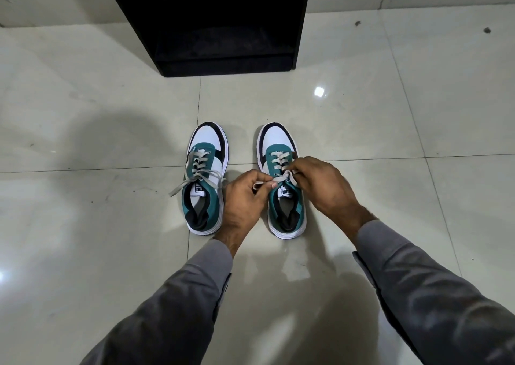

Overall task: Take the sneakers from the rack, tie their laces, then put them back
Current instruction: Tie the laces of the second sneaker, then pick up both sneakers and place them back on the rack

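Two white, teal and black sneakers stand side by side on the floor, toes pointing away from me. The left sneaker (206, 178) has loose grey laces trailing off both sides. Over the right sneaker (281, 153), my left hand (245, 197) pinches one end of its grey lace (280, 179). My right hand (320, 183) grips the other end at the tongue. The laces cross between my fingers. The black rack (223, 22) stands beyond the shoes.
Glossy pale floor tiles (390, 130) surround the shoes on all sides. The rack's low shelf is dark and open toward me. Grey sleeves cover both forearms.
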